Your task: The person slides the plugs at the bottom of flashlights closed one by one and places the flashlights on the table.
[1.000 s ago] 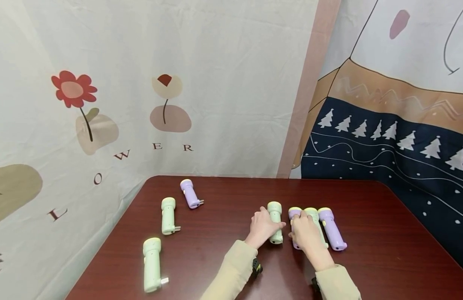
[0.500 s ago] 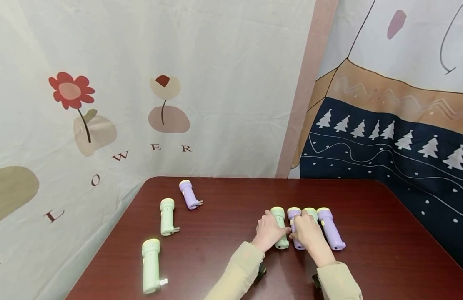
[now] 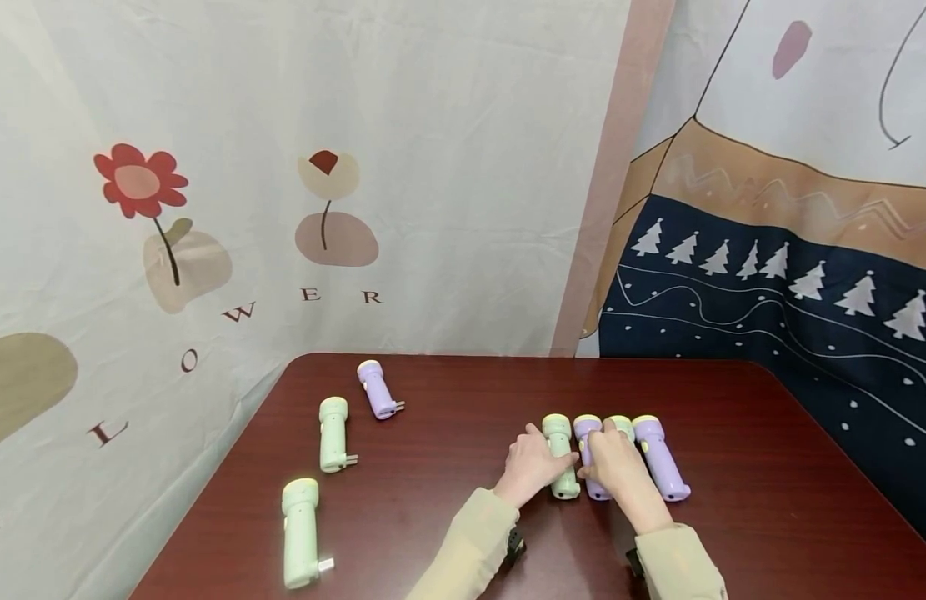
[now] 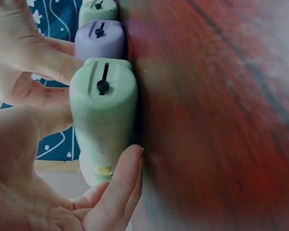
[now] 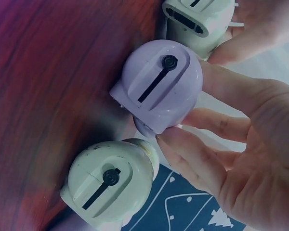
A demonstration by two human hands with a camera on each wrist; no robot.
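Note:
My left hand (image 3: 533,467) holds a light green flashlight (image 3: 558,428) between thumb and fingers. In the left wrist view that green flashlight (image 4: 103,106) lies end-on, thumb on one side and fingertips at the other. Just to its right, my right hand (image 3: 616,462) grips a purple flashlight (image 3: 587,428), its thumb and fingers on either side of the purple body (image 5: 159,86). Beyond stand a second green flashlight (image 3: 623,425), partly hidden by the right hand, and a purple flashlight (image 3: 661,458). All of them lie side by side in a row.
On the left of the dark red table (image 3: 432,517) lie a purple flashlight (image 3: 377,390), a green flashlight (image 3: 332,433) and a nearer green flashlight (image 3: 301,533), each with plug prongs out to the side. A printed cloth (image 3: 463,167) hangs behind the table's far edge.
My left hand has drawn the green flashlight rightward and slightly nearer, up beside the purple one. The right hand has kept its place on the purple flashlight.

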